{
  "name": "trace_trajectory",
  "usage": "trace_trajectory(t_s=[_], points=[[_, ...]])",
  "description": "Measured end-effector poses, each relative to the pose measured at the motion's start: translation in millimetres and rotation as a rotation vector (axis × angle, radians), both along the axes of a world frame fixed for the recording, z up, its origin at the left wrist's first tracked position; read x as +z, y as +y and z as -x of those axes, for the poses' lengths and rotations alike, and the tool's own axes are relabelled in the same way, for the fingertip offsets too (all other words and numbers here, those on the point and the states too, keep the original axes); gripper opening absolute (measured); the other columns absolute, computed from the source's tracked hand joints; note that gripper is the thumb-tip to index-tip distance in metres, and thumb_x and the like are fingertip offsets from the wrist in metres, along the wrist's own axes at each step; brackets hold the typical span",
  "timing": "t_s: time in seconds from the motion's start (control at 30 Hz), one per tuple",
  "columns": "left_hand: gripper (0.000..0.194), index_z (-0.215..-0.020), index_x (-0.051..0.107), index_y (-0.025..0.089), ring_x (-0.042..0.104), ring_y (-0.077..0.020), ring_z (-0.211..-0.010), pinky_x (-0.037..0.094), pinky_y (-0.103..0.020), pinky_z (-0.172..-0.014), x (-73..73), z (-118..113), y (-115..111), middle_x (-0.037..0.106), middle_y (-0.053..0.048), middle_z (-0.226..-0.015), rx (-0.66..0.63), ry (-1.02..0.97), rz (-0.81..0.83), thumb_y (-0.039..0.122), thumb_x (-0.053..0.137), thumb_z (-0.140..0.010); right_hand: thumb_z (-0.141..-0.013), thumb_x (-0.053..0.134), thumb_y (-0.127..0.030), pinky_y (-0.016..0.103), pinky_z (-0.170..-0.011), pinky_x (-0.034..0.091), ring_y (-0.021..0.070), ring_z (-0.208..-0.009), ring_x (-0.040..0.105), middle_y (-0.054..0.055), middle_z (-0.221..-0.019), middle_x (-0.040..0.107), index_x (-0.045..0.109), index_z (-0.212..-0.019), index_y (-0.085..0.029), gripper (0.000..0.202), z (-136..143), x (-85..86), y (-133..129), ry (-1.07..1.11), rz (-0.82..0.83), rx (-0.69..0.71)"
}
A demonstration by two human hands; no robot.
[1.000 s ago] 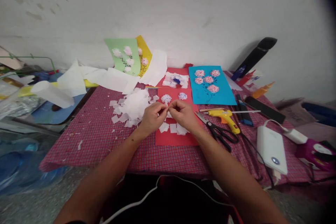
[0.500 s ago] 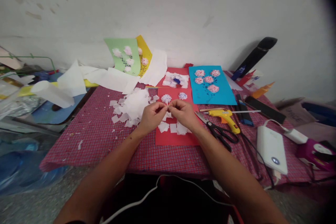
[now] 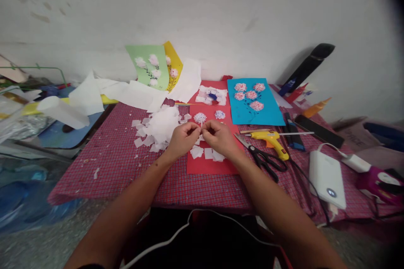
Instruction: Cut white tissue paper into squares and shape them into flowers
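Above the red sheet (image 3: 211,169), my left hand (image 3: 183,139) and my right hand (image 3: 220,138) meet fingertip to fingertip. Both pinch a small twisted piece of white paper (image 3: 201,125), mostly covered by the fingers. Just beyond them on the sheet sit two paper flowers, a white one with dark specks (image 3: 200,117) and a bluish one (image 3: 220,114). White paper squares (image 3: 208,153) lie under and in front of my hands. Farther back is a stack of white paper with a dark blue stain (image 3: 206,96).
Left of my hands is a heap of white paper squares (image 3: 164,124). To the right lie scissors (image 3: 263,159), a yellow glue gun (image 3: 268,136) and a white power bank (image 3: 326,178). A blue flower card (image 3: 271,111) and a green card (image 3: 147,54) stand near the wall.
Almost nothing differs. The fingertips have shifted very slightly around the paper piece, and the view has tilted a touch.
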State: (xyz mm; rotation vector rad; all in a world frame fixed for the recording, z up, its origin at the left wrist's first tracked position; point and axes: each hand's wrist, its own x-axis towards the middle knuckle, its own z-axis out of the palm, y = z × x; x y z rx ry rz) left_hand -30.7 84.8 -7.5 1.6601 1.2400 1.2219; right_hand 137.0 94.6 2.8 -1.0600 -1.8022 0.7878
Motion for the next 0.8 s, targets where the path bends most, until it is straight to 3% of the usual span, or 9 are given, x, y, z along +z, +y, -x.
trace_trajectory(t_s=[0.57,0.8], points=[[0.020,-0.085,0.067,0.018,0.056,-0.0127,-0.064,0.046,-0.026,-0.062,3.2,1.3,-0.8,0.063,0.001,-0.069,-0.015,0.025,-0.028,0.034,0.058,-0.093,-0.084,0.058,-0.027,0.025,-0.057,0.039,0.0121,-0.061,0.047,-0.003,-0.068,0.056,0.058,-0.075,-0.020,0.011,-0.5,-5.6,4.1,0.183,0.174,0.036],[0.020,-0.083,0.066,0.019,0.058,-0.0139,-0.069,0.046,-0.027,-0.065,3.2,1.7,-1.4,0.065,0.000,-0.073,0.011,0.121,-0.113,0.032,0.056,-0.095,-0.087,0.061,-0.026,0.028,-0.064,0.044,0.0150,-0.067,0.057,0.001,-0.076,0.066,0.065,-0.081,-0.021,0.009,-0.7,-5.1,0.2,0.038,0.006,-0.027]])
